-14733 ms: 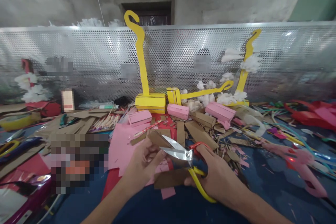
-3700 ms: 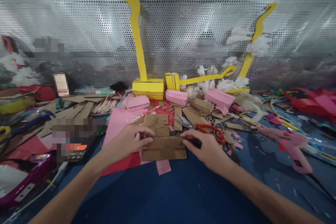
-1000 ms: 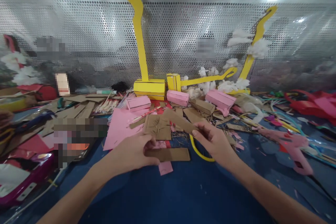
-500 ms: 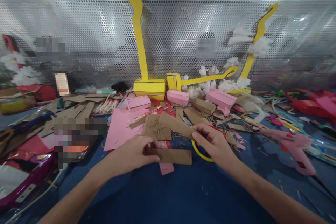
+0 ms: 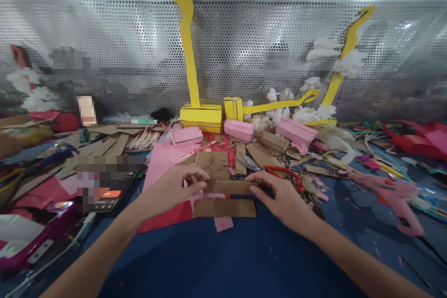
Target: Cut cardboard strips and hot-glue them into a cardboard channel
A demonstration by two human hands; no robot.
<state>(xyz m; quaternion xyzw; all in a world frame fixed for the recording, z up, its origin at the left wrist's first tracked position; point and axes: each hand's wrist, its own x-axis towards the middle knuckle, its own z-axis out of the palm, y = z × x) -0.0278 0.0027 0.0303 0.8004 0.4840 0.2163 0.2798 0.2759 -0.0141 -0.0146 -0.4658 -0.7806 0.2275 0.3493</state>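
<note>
My left hand (image 5: 174, 188) and my right hand (image 5: 279, 193) pinch the two ends of a narrow brown cardboard strip (image 5: 228, 186), held level just above the table. A second, wider cardboard strip (image 5: 225, 207) lies flat on the blue table (image 5: 244, 260) right below it, touched by neither hand as far as I can see. Red-handled scissors (image 5: 275, 172) lie just behind my right hand. A square cardboard piece (image 5: 213, 164) rests behind the held strip.
Pink paper (image 5: 164, 163) and a red sheet (image 5: 167, 214) lie under my left hand. Pink boxes (image 5: 237, 129), yellow cardboard models (image 5: 200, 118) and cardboard scraps crowd the back along a perforated metal screen (image 5: 104, 56). A pink glue gun (image 5: 394, 195) lies right, a phone (image 5: 104, 191) left.
My right hand brought the narrow strip down from a tilted hold to level, and my left hand left the flat strip and took the narrow strip's other end.
</note>
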